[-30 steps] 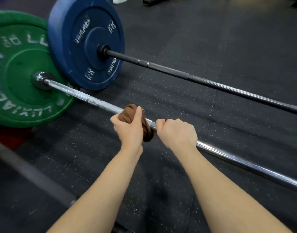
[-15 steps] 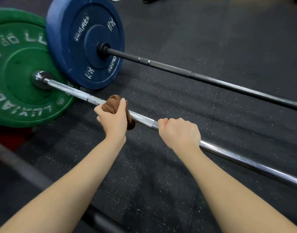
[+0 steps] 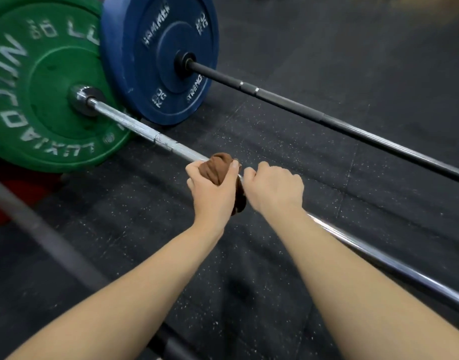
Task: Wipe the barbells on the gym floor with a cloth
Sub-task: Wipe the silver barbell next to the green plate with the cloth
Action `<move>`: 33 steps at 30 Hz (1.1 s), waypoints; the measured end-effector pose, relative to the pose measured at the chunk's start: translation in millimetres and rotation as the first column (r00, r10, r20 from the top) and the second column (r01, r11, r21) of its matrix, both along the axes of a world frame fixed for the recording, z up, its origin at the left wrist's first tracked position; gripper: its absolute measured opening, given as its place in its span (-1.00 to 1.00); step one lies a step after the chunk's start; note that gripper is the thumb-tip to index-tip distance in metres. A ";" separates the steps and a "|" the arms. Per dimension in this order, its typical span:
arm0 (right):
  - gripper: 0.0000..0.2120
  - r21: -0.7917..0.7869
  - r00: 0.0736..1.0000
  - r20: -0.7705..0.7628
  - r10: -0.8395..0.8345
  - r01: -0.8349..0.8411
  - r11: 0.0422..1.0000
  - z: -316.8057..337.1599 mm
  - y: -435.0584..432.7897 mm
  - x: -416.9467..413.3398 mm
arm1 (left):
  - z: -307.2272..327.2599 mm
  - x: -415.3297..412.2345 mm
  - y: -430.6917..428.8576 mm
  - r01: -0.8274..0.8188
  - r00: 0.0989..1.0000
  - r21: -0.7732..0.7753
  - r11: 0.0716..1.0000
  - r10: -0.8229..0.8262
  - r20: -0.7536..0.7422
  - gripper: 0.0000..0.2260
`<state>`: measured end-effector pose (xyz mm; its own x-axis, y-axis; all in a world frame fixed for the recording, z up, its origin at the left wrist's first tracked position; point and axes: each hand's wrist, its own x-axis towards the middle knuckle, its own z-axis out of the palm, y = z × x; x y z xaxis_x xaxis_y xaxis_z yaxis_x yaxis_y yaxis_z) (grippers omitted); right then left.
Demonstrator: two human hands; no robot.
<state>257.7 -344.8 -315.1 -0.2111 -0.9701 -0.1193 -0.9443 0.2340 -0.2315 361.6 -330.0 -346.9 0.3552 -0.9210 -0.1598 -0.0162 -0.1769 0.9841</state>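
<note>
A chrome barbell point(image 3: 145, 131) lies on the black gym floor and runs from a green plate point(image 3: 41, 100) at the left down to the right edge. My left hand point(image 3: 212, 193) grips a bunched brown cloth point(image 3: 218, 167) wrapped round this bar. My right hand point(image 3: 275, 189) grips the same bar directly to the right of the cloth, almost touching the left hand. Behind it lies a second, black barbell point(image 3: 327, 120) with a blue plate point(image 3: 160, 58).
A third, blurred dark bar point(image 3: 46, 240) crosses the lower left, near my left forearm. A red patch point(image 3: 4, 201) shows under the green plate at the left edge. Speckled black rubber flooring point(image 3: 275, 141) lies between the two barbells.
My left hand slid the cloth left along the chrome bar toward the green plate, then back right, so it now sits next to my right hand again. My right hand kept its grip.
</note>
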 end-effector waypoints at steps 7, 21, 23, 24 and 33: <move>-0.58 0.019 0.999 0.014 0.029 -0.029 0.999 -2.3 3.9 -2.6 | -0.6 9.4 -19.1 -0.095 0.994 0.004 0.996 0.095 -0.063 -0.60; -0.58 -0.030 0.999 0.037 0.030 -0.029 0.999 -0.2 4.2 0.5 | -1.8 23.3 -22.1 -0.078 0.994 0.011 0.997 0.078 -0.075 -0.57; -0.56 -0.036 0.999 0.030 0.021 -0.020 0.999 0.1 4.2 0.8 | -4.5 11.0 -10.2 -0.001 0.997 0.014 1.000 0.002 -0.071 -0.57; -0.56 -0.036 1.000 0.026 0.016 -0.015 0.999 0.2 4.5 0.9 | -6.4 5.6 -6.3 0.019 0.998 0.012 1.000 -0.019 -0.059 -0.57; -0.62 -0.008 0.999 0.043 0.025 -0.025 1.000 3.1 5.7 3.2 | 0.3 20.1 -26.2 -0.067 0.987 0.013 0.998 0.068 -0.145 -0.57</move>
